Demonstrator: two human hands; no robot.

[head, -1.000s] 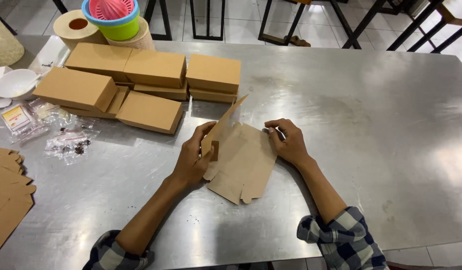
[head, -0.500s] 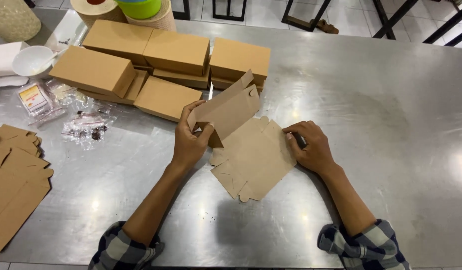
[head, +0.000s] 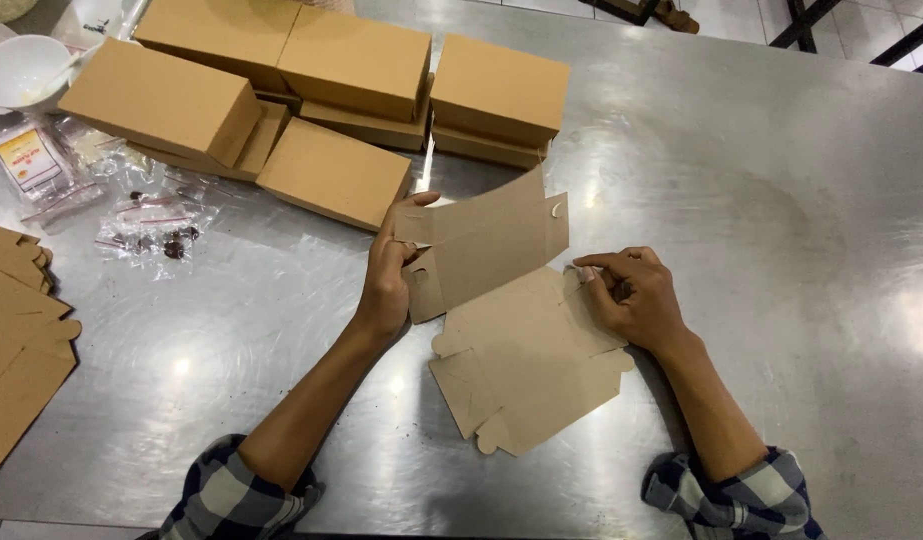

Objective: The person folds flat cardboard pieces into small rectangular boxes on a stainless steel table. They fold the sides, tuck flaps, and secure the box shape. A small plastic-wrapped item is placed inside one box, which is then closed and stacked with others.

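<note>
So the flat cardboard box blank (head: 526,360) lies on the steel table (head: 761,200). The right hand (head: 631,298) presses its right edge down with curled fingers, while the left hand (head: 389,272) pinches the raised flap (head: 486,245). Behind them sit the finished brown boxes (head: 311,100).

A brushed steel table (head: 781,250) fills nearly the whole frame, glaring with soft overhead light — pale tiled floor (head: 861,25) and dark furniture legs (head: 801,20) show along the upper right edge.
</note>
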